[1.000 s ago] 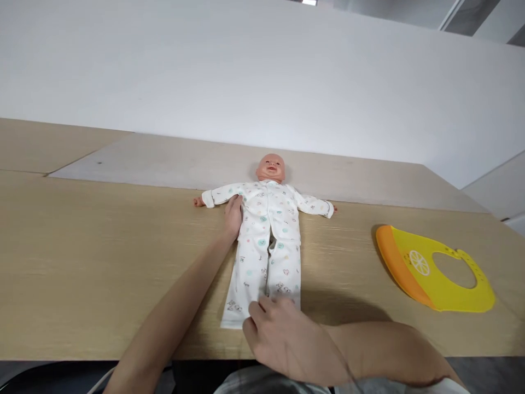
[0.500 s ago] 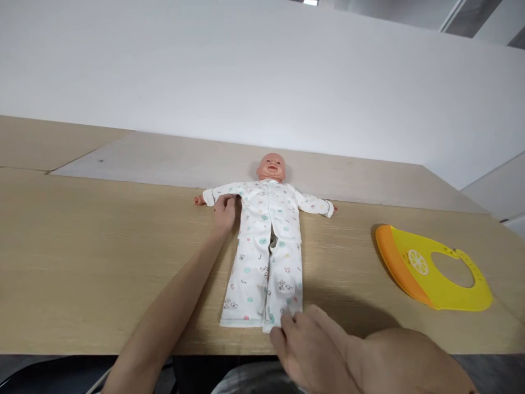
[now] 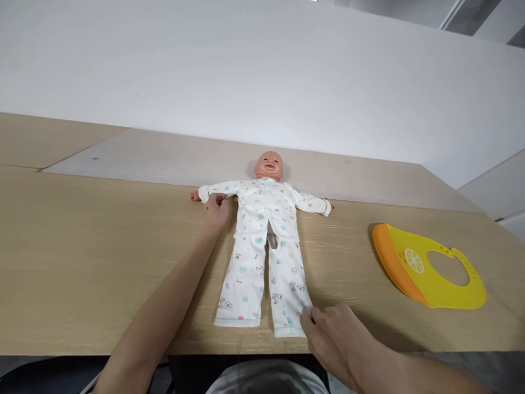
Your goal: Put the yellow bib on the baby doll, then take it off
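A doll (image 3: 268,165) lies on the counter (image 3: 102,251) before a white wall (image 3: 262,71). Right fingers (image 3: 323,318) pinch its trousers (image 3: 244,282); left fingers (image 3: 222,211) are curled, grip unclear.

Forearms (image 3: 166,306) bare; light grey garment (image 3: 264,378), partly visible.

This looks like an indoor workroom or an office, though which of the two cannot be told. A long wood-grain table (image 3: 102,257) stands against a plain white partition (image 3: 262,71), with a paler grey strip (image 3: 164,156) along its back. Past the partition's top edge grey panels (image 3: 467,19) show, and grey floor (image 3: 492,369) lies below the table.
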Available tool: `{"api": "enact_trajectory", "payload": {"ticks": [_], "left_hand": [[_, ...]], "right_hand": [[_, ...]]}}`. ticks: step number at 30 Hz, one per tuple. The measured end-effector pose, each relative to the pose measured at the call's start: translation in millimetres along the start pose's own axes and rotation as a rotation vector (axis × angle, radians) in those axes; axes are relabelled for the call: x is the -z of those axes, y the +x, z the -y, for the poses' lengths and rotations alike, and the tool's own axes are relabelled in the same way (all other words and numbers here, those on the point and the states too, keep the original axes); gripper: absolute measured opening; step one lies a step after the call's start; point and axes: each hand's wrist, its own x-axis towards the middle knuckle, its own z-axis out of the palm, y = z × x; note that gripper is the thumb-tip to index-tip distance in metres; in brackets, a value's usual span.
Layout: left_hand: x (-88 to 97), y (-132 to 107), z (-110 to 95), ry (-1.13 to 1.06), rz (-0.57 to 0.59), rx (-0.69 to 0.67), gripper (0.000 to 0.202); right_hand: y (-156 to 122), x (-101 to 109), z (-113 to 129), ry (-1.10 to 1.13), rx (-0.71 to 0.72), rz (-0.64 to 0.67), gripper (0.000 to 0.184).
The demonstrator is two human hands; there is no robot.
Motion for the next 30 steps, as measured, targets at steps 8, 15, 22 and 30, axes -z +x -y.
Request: {"api": "enact_trajectory", "payload": {"ticks": [8,15,22,30], "left_hand": [[-0.5,-4,1,0.079,0.095,-0.06,0.016],[-1.4,-3,2,0.107,0.089,-0.091,0.016],[-1.7,-3,4,0.134,0.112,-0.111,0.018],[3.4,-9,0,0.352,0.049,-0.487,0.033]], "right_hand": [[8,5,-2,-0.375,0.257,0.322,0.032],[-2,-24,13,-0.398,0.278,0.226,0.013],[20,-1,-25,0.161,0.072,0.503,0.033],[107,-14,-208,-0.381,-0.418,0.186,0.055]]}}
